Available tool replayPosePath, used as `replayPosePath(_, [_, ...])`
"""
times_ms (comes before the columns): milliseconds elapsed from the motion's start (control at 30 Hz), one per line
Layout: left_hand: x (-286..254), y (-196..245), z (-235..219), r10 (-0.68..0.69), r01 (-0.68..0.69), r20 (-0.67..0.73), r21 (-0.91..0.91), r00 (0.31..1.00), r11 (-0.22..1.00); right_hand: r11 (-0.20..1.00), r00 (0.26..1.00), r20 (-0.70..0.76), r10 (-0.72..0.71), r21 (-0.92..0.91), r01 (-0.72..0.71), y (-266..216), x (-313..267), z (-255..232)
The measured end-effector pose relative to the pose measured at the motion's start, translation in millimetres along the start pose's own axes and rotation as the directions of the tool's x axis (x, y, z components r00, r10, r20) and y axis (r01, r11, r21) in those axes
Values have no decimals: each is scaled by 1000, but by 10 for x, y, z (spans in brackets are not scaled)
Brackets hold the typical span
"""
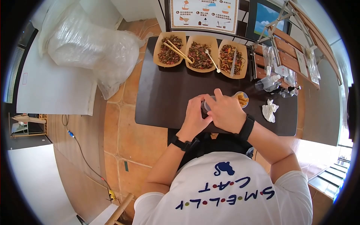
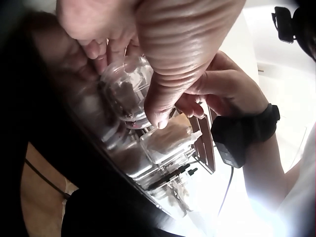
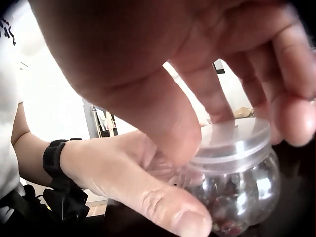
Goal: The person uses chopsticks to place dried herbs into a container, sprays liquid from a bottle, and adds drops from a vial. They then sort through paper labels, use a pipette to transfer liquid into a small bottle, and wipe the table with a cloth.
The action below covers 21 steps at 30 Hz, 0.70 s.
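Note:
A small clear jar [image 1: 206, 106] with dark reddish bits inside stands at the table's near side between both hands. My left hand [image 1: 195, 115] grips its body; in the right wrist view the thumb of this left hand [image 3: 133, 173] lies along the near side of the jar [image 3: 256, 190]. My right hand [image 1: 228, 113] holds the translucent lid [image 3: 234, 148] from above, thumb on one side and fingers on the other. The lid sits on the jar's mouth. In the left wrist view the jar [image 2: 129, 94] shows beside the left thumb.
A clear cup of yellow pieces [image 1: 243, 99] stands just beyond the right hand. Three paper trays [image 1: 158, 52] of chopped dry material line the far edge, with tongs [image 1: 176, 51] on one. Bottles [image 1: 267, 82], crumpled tissue [image 1: 269, 111] and a slatted wooden rack [image 1: 288, 53] are at right.

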<state>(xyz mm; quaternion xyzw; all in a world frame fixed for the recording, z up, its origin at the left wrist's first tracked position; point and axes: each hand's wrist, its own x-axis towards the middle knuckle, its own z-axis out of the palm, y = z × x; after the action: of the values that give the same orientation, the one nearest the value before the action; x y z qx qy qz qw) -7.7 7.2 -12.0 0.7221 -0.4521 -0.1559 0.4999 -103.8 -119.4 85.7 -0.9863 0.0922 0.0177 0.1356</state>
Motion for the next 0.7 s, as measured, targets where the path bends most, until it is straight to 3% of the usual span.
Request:
replayPosePath(133, [-8, -9, 9, 4, -4, -24, 25, 1000, 1000, 998, 997, -32, 68, 11, -68, -12, -47, 66])
replayPosePath(233, [0, -8, -15, 46, -46, -23, 24, 999, 999, 994, 986, -164, 20, 112, -2, 126, -126, -46])
replayPosePath(333, [46, 77, -104, 40, -33, -41, 157, 998, 987, 944, 898, -438, 42, 311, 108, 256, -264, -334])
replayPosePath(400, [64, 32, -139, 19, -18, -4, 173, 1000, 985, 966, 857, -508, 83, 252, 56, 396, -370, -394])
replayPosePath(533, [106, 47, -159, -60, 57, 22, 95, 998, 994, 934, 884, -403, 236, 344, -92, 662, -612, -189])
replayPosePath(600, [117, 63, -169, -155, 154, 27, 36, 988, 987, 921, 891, -379, 251, 376, -100, 724, -682, -75])
replayPosePath(700, [137, 69, -191, -179, 178, 53, 29, 982, 984, 910, 892, -364, 267, 400, -109, 758, -739, 75])
